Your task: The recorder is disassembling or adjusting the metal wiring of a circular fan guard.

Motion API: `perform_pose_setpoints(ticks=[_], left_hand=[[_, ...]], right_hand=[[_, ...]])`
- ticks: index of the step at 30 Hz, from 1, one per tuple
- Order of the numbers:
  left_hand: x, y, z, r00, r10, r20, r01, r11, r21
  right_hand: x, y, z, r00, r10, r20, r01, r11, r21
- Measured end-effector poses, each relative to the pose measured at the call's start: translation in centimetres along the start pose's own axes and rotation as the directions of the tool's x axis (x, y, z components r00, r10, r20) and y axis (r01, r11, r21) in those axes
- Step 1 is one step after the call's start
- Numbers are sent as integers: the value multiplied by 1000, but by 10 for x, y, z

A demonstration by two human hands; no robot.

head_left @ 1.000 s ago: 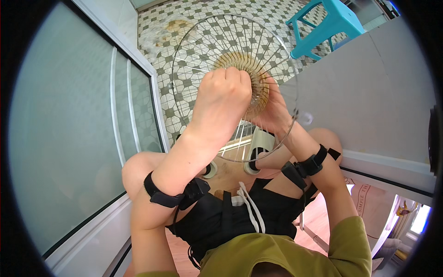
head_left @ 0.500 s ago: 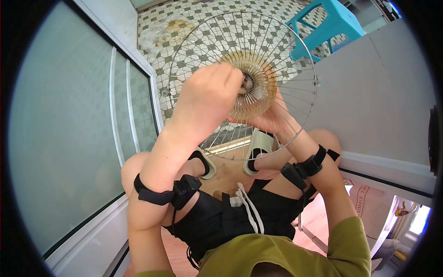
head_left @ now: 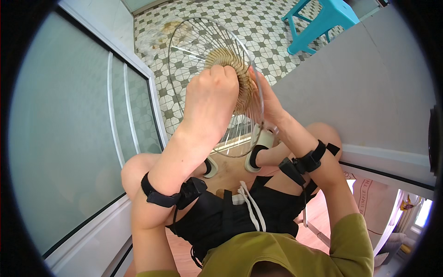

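A round wire fan guard (head_left: 222, 56) is held up over my knees, tilted so its hoop looks like a narrow oval. Thin spokes run from the outer ring to a yellowish, dirty-looking centre. My left hand (head_left: 211, 94) is closed in a fist against that centre; its fingertips are hidden, so what they pinch cannot be seen. From the right, my right hand (head_left: 267, 99) holds the guard from behind, near the centre, with most of its fingers behind the wires.
A turquoise plastic stool (head_left: 318, 25) stands at the far right on the tiled floor (head_left: 272, 41). Clear plastic film (head_left: 161, 39) lies at the far left. A frosted glass door (head_left: 64, 134) is on my left, a grey panel (head_left: 360, 97) on my right. Slippers (head_left: 264, 139) are on my feet.
The fan guard has turned from nearly face-on to a steep tilt, its right edge swinging inward. My left fist stays at its centre; my right hand has moved up slightly with it.
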State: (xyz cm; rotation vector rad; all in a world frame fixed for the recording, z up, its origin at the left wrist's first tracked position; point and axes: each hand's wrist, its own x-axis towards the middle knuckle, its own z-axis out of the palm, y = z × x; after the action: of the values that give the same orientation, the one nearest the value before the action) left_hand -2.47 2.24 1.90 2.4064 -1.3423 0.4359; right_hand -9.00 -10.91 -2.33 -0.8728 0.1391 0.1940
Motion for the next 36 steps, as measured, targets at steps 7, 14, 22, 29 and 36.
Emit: perform_pose_setpoints(ticks=[7, 14, 22, 29, 36], left_hand=[[-2, -25, -12, 968, -178, 177, 241, 856, -458], [-4, -23, -4, 951, 120, -284, -197, 945, -260], [0, -8, -5, 925, 260, -278, -272, 962, -2], [-3, -3, -5, 990, -105, -90, 75, 954, -292], [-6, -19, -11, 970, 164, -179, -201, 957, -212]], right_hand=[[-4, 4, -4, 982, -188, -5, 187, 975, 124], [-3, 10, -28, 947, -171, 273, -36, 786, 617], [-2, 8, -29, 929, -140, 343, -118, 767, 631], [-5, -2, -19, 976, -103, 191, 36, 945, 324], [0, -8, -28, 960, -74, 271, 1, 966, 259]])
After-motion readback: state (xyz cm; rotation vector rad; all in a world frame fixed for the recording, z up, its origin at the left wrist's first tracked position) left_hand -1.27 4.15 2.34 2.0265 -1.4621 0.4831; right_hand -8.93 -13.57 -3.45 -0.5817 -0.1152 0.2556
